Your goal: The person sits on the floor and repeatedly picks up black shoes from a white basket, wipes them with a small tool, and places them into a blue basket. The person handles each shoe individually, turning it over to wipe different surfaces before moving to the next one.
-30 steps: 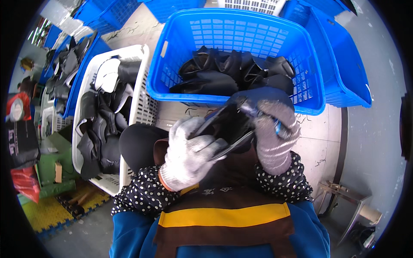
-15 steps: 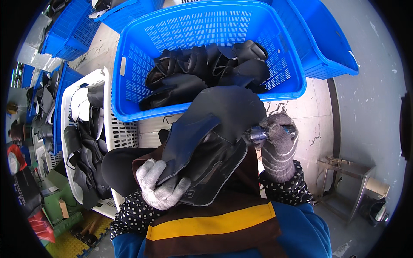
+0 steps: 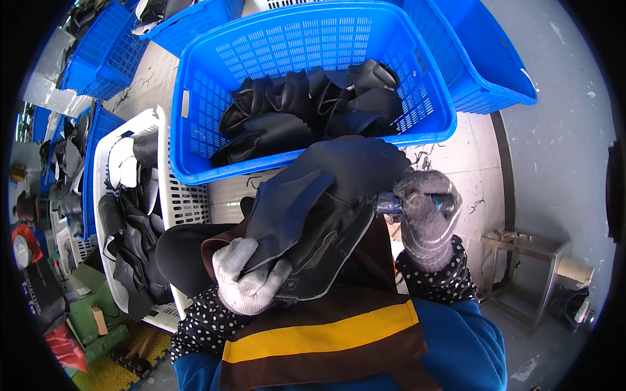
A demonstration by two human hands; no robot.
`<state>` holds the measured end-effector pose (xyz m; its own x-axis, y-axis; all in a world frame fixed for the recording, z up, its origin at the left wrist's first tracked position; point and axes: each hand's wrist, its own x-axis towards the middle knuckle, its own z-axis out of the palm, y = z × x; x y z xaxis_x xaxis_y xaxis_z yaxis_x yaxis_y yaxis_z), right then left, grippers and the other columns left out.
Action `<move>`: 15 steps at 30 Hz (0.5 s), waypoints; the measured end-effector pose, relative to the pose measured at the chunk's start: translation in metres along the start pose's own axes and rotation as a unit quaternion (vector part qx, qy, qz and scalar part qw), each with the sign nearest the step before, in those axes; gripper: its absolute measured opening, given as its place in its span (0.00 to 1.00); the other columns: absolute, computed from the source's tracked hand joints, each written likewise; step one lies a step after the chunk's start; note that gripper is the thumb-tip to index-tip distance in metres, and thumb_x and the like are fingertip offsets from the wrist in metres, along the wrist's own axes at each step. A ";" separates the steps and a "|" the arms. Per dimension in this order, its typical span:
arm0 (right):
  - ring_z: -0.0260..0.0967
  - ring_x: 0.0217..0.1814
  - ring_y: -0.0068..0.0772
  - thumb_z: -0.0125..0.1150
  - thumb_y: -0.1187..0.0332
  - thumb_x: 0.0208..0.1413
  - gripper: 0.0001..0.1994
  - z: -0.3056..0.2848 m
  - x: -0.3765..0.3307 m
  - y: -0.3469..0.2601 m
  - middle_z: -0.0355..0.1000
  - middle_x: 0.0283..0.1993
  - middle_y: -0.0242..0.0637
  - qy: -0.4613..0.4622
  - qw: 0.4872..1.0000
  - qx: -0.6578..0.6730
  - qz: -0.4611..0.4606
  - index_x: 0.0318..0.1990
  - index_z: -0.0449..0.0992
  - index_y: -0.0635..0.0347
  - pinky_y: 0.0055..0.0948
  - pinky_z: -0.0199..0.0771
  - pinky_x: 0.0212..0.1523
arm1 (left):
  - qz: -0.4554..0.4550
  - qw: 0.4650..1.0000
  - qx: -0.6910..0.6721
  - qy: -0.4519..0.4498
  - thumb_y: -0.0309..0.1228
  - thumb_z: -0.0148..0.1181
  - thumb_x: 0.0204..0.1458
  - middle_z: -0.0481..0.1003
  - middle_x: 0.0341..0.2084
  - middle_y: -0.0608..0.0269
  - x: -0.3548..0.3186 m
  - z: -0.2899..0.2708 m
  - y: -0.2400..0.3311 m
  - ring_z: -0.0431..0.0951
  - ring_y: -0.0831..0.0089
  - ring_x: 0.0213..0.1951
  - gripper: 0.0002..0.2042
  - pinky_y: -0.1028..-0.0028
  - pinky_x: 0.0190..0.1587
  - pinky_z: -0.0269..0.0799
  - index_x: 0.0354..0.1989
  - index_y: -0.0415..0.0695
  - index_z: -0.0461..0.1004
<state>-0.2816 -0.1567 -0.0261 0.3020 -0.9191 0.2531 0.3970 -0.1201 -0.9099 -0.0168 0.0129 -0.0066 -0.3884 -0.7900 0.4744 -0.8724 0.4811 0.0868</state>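
Note:
A black leather shoe upper point(image 3: 345, 163) lies across my lap, with a wavy cut edge at its far right and a pale-edged flap at the near side. My left hand point(image 3: 251, 277), in a white knit glove, pinches its near left end between thumb and fingers. My right hand point(image 3: 427, 212), in a grey striped glove, is closed around a small tool wrapped in shiny dark-blue material point(image 3: 389, 203). The tool's end points left at the upper's right edge; whether it touches cannot be made out. The glove is partly smeared by motion.
Ahead stands a blue basket point(image 3: 445, 127) holding several black uppers point(image 3: 274, 133). A white crate point(image 3: 164, 150) with dark pieces is on the left. Another blue bin point(image 3: 499, 65) is at the far right. A metal stool frame point(image 3: 525, 251) stands by the grey wall. Scraps point(image 3: 424, 156) litter the floor.
The right hand has turned slightly and shifted a little against the upper's edge. The upper's near end has risen a little in view, the left hand still gripping it.

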 end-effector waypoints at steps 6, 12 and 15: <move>0.81 0.47 0.38 0.67 0.76 0.60 0.09 0.002 -0.006 -0.034 0.79 0.44 0.48 -0.150 0.973 -0.135 -0.107 0.47 0.78 0.64 0.35 0.85 0.45 | 0.007 1.000 0.012 0.013 0.24 0.67 0.43 0.78 0.33 0.57 -0.001 0.000 0.006 0.69 0.55 0.53 0.15 0.64 0.30 0.75 0.43 0.48 0.80; 0.81 0.46 0.38 0.66 0.74 0.61 0.10 0.013 -0.007 -0.043 0.79 0.45 0.47 -0.198 0.954 -0.187 -0.124 0.48 0.78 0.63 0.35 0.85 0.43 | 0.008 1.000 0.019 0.020 0.24 0.67 0.45 0.77 0.37 0.56 -0.009 0.001 0.010 0.68 0.53 0.56 0.15 0.61 0.33 0.76 0.43 0.48 0.81; 0.81 0.46 0.38 0.66 0.74 0.61 0.10 0.020 -0.005 -0.034 0.79 0.45 0.47 -0.209 0.948 -0.212 -0.117 0.48 0.78 0.63 0.35 0.85 0.43 | 0.001 1.000 0.014 0.021 0.24 0.67 0.43 0.76 0.38 0.56 -0.007 0.002 0.011 0.69 0.54 0.55 0.16 0.61 0.34 0.76 0.43 0.48 0.81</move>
<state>-0.2790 -0.1403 0.0106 0.6000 -0.6311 0.4916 0.1388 -0.5231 -0.8409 -0.0240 0.0228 -0.0106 -0.3772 -0.7726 0.5107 -0.8801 0.4708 0.0623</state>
